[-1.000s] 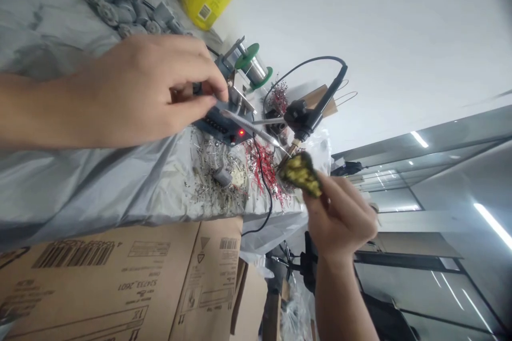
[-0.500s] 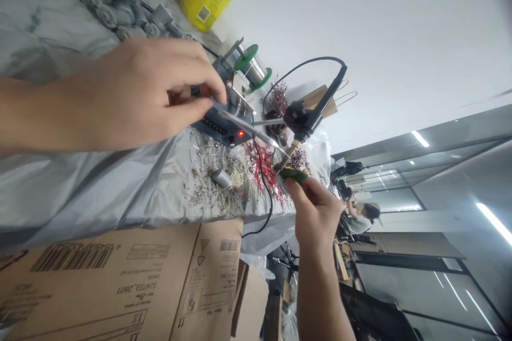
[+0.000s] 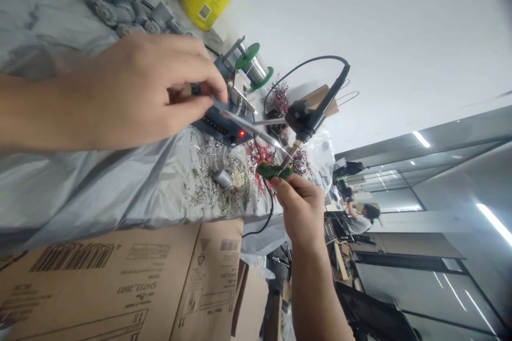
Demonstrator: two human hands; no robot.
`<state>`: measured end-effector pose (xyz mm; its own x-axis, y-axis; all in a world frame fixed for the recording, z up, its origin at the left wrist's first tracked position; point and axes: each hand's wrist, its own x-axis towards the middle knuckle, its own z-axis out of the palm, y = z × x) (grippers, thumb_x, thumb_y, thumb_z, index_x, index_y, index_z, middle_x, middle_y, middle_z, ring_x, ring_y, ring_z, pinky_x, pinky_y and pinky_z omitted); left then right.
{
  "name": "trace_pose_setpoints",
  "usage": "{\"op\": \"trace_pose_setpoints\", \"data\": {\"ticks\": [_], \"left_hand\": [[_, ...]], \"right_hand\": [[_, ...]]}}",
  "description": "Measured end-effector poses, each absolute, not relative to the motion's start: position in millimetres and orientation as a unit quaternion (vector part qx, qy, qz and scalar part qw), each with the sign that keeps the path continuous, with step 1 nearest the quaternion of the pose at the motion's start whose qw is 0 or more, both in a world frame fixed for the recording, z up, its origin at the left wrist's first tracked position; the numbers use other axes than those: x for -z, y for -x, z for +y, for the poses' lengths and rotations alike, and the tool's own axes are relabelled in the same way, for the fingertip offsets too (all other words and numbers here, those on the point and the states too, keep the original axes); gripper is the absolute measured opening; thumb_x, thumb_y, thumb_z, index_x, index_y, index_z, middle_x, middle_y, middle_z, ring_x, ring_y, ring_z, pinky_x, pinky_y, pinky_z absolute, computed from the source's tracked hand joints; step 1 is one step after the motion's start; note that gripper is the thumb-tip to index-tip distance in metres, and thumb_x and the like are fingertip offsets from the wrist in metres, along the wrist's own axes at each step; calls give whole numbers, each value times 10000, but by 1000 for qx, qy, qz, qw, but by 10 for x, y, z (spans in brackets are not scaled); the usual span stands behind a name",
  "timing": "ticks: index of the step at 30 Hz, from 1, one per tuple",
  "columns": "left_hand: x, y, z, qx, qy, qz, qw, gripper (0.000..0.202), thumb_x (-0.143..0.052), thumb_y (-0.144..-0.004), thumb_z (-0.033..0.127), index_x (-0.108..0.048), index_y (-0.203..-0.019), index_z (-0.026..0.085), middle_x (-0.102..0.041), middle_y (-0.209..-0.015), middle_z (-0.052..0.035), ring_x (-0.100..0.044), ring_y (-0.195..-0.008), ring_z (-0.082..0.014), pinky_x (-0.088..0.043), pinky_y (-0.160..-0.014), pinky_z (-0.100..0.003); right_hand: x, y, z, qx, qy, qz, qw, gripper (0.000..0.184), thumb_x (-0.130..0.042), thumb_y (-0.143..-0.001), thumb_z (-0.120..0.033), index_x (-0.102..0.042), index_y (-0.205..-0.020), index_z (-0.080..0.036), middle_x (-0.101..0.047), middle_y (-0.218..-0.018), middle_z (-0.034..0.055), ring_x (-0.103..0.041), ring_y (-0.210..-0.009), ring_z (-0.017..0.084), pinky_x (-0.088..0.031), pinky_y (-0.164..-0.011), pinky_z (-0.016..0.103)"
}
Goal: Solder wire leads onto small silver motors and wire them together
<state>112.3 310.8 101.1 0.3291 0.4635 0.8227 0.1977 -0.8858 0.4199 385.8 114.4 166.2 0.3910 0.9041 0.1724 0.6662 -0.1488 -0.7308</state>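
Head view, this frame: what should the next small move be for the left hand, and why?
Probably the left hand should ease its slim silver tool forward to where the soldering iron's tip meets the small green circuit board. The right hand already holds that board up at the tip, and the tool's point aims there but stops just short.

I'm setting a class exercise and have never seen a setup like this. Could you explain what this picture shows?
No machine here: these are a person's two bare hands, filmed by one camera worn on the head, so the view looks tilted. The right hand pinches a small green circuit board beside the tip of a black-handled soldering iron. The left hand holds a slim metal tool, perhaps tweezers. On the grey plastic sheet lie small metal motors and red wires; a green-flanged solder spool stands nearby.
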Motion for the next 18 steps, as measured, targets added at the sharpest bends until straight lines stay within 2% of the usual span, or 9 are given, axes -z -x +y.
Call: {"op": "trace_pose_setpoints", "data": {"ticks": [7,12,18], "left_hand": [[-1010,-1121,3107,-547,-804,199,123,284,-536,-1094,331,-793,-1127,217,-733,-1074,2,-629,-775,-119,-442,-688,-300],[-1013,-1133,3109,-543,-805,205,125,309,-519,-1098,363,-795,-1127,226,-740,-1086,1,-628,-735,-112,-433,-639,-284],[-999,-1120,3125,-544,-805,204,117,317,-515,-1081,368,-797,-1128,230,-735,-1070,4,-650,-769,-123,-441,-655,-286]], "right_hand": [[-1665,-3865,1133,-287,710,-491,415,471,-845,-939,-479,-563,-673,-212,-323,-611,-77,-226,-562,90,-162,-505,285],[-1717,-3792,1141,-328,686,-472,447,504,-847,-917,-439,-482,-642,-226,-280,-620,-83,-212,-550,85,-161,-490,274],[-1768,-3786,1102,-344,673,-462,464,456,-854,-914,-382,-532,-640,-210,-283,-637,-78,-217,-552,80,-162,-490,264]]}}
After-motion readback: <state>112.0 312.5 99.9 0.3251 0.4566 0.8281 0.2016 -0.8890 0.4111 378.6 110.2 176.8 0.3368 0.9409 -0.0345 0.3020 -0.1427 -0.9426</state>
